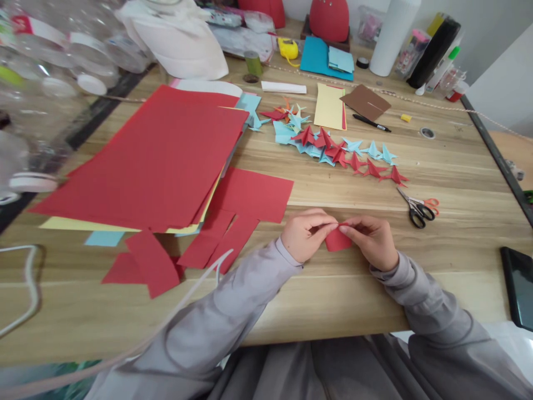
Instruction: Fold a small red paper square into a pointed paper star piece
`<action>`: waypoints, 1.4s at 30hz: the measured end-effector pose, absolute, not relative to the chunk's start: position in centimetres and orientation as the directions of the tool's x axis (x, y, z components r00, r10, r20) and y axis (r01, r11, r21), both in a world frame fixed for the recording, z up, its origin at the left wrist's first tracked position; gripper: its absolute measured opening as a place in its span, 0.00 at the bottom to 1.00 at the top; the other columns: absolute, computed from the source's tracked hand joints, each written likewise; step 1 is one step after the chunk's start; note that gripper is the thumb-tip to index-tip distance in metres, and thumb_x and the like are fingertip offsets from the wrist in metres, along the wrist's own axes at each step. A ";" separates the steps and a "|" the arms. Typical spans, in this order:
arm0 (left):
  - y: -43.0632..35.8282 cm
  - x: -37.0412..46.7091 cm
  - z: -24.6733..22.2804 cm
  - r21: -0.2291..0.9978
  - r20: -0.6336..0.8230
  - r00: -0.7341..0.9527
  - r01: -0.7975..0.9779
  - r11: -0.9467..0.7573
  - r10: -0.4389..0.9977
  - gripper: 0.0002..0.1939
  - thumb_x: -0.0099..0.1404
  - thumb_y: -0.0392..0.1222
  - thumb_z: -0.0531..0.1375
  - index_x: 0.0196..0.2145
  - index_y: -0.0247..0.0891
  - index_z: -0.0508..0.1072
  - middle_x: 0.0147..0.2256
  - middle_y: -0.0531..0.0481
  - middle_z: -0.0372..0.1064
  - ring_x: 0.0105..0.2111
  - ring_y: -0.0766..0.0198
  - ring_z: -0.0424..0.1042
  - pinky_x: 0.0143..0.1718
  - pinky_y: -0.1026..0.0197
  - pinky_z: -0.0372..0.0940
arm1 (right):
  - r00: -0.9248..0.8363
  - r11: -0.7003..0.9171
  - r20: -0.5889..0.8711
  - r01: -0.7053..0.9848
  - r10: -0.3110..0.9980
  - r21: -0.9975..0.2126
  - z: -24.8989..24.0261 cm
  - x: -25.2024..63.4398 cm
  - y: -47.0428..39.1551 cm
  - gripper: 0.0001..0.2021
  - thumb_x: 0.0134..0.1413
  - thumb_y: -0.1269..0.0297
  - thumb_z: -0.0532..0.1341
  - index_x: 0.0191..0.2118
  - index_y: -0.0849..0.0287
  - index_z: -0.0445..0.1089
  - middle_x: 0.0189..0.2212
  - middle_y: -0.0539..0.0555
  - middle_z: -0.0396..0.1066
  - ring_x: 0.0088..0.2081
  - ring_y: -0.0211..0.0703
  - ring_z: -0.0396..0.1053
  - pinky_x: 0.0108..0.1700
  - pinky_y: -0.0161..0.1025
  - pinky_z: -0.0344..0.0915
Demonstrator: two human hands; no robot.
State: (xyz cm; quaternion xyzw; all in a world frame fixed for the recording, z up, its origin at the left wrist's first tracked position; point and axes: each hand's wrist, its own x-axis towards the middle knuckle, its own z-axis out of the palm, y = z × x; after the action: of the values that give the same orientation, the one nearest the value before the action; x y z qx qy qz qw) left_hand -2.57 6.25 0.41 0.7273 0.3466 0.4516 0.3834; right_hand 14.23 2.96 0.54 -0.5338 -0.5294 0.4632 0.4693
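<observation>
A small piece of red paper (pixel 338 240) is held just above the table near its front edge. My left hand (pixel 306 233) pinches its upper left corner between thumb and fingers. At the upper right corner, my right hand (pixel 372 238) grips it the same way, fingers closed. Red paper strips (pixel 239 239) and a larger red sheet (pixel 260 194) lie to the left of my hands. Beyond them, folded red paper cranes (pixel 356 163) and light blue paper cranes (pixel 372 150) stand in rows.
A stack of red sheets (pixel 158 155) covers the left side. Two pairs of scissors (pixel 418 211) lie at the right, with a phone (pixel 518 286) at the right edge. A black pen (pixel 371 123), yellow paper (pixel 328 105) and a tape measure (pixel 288 49) are farther back. Plastic bottles (pixel 91 55) crowd the far left.
</observation>
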 end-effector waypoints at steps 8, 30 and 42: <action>6.1 -2.5 0.5 0.904 0.352 0.315 0.131 -0.408 0.881 0.05 0.58 0.39 0.62 0.31 0.35 0.76 0.28 0.47 0.74 0.28 0.66 0.71 0.30 0.64 0.66 | 0.045 0.034 0.042 0.157 0.998 -0.987 0.6 14.1 2.9 0.06 0.44 0.59 0.68 0.27 0.56 0.76 0.24 0.50 0.75 0.26 0.39 0.70 0.30 0.38 0.69; 6.0 -2.0 0.8 0.992 -0.096 0.325 -0.046 0.117 0.941 0.18 0.45 0.49 0.69 0.20 0.34 0.67 0.16 0.58 0.61 0.16 0.70 0.66 0.16 0.68 0.66 | 0.168 -0.032 -0.030 0.004 0.985 -0.999 0.6 14.3 3.5 0.07 0.39 0.60 0.70 0.25 0.57 0.76 0.22 0.48 0.75 0.24 0.34 0.67 0.28 0.33 0.66; 6.3 -2.2 0.6 0.989 0.118 0.205 0.062 -0.133 0.972 0.06 0.52 0.41 0.66 0.25 0.35 0.77 0.22 0.50 0.74 0.22 0.68 0.69 0.24 0.65 0.65 | 0.147 0.054 0.063 0.065 0.987 -0.996 0.7 14.1 3.3 0.03 0.40 0.65 0.69 0.26 0.55 0.77 0.24 0.49 0.77 0.25 0.37 0.71 0.30 0.34 0.70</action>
State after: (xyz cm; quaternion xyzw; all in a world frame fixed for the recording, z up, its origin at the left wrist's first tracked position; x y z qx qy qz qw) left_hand -2.21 6.25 0.56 0.5969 0.4329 0.4586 0.4960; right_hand 14.09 3.27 0.69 -0.5362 -0.4907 0.4309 0.5348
